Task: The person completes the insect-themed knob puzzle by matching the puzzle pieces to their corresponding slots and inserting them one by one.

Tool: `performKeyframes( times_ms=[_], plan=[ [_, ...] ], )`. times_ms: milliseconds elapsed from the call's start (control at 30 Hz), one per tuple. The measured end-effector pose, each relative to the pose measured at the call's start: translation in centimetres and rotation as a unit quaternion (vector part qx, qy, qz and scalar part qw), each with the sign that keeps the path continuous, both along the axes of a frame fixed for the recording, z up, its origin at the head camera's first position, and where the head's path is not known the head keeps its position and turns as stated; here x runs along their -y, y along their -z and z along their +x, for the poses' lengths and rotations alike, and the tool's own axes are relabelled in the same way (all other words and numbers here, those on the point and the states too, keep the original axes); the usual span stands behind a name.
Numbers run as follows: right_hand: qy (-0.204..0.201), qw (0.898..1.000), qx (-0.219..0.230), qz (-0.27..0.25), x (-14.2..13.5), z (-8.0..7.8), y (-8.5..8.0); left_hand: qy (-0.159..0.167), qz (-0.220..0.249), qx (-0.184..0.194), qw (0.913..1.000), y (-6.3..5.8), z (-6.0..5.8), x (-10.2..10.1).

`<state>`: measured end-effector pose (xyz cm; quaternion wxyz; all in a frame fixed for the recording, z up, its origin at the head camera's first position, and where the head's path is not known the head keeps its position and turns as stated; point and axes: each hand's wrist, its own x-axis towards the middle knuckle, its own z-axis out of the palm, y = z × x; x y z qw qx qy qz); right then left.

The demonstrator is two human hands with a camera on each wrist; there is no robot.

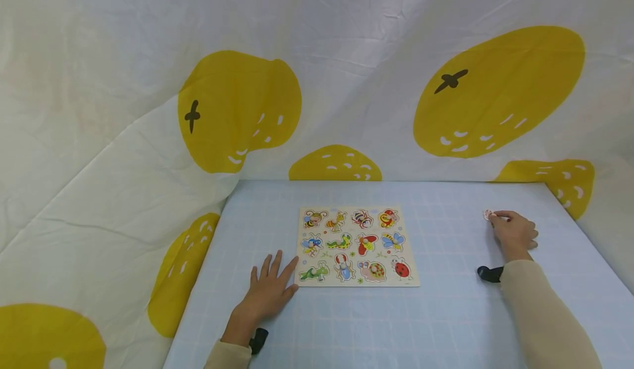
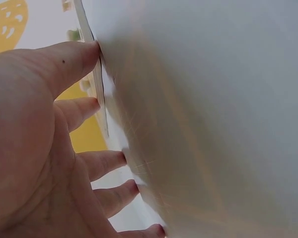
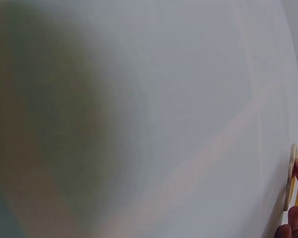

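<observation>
A wooden puzzle board [image 1: 358, 254] with brightly coloured insect pieces lies flat on the table. At its lower left corner my left hand [image 1: 267, 292] has its fingers spread, with thumb and index tip right at the board's edge [image 2: 100, 89]. The other left fingertips meet the tablecloth in the left wrist view. Far to the right, my right hand [image 1: 514, 234] pinches a small flat wooden puzzle piece [image 3: 290, 178] between thumb and fingers, close over the cloth. Its visible face is pale with reddish marks in the head view; the hand hides part of it.
A pale blue checked cloth [image 1: 346, 325] covers the table. White fabric with yellow fruit prints [image 1: 356, 83] hangs behind the table's far edge and along its left side. Each wrist wears a black strap-like device [image 1: 490, 274].
</observation>
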<state>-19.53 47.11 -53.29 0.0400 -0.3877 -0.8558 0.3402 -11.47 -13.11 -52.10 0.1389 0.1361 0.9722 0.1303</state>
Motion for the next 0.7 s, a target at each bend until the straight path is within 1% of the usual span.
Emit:
performKeyframes(
  times_ms=[267,533,700],
  plan=[
    [-0.005,1.000,-0.006,0.008,-0.1,0.2,0.5,0.001,0.002,0.000,1.0000,-0.2,0.1,-0.1],
    [-0.012,0.999,-0.029,-0.031,0.8,1.0,0.1,0.000,0.001,-0.002,1.0000,0.0,0.1,0.0],
    [-0.023,0.998,-0.052,-0.038,1.9,1.7,-0.4,0.000,0.005,-0.006,1.0000,0.1,0.1,0.1]
  ],
)
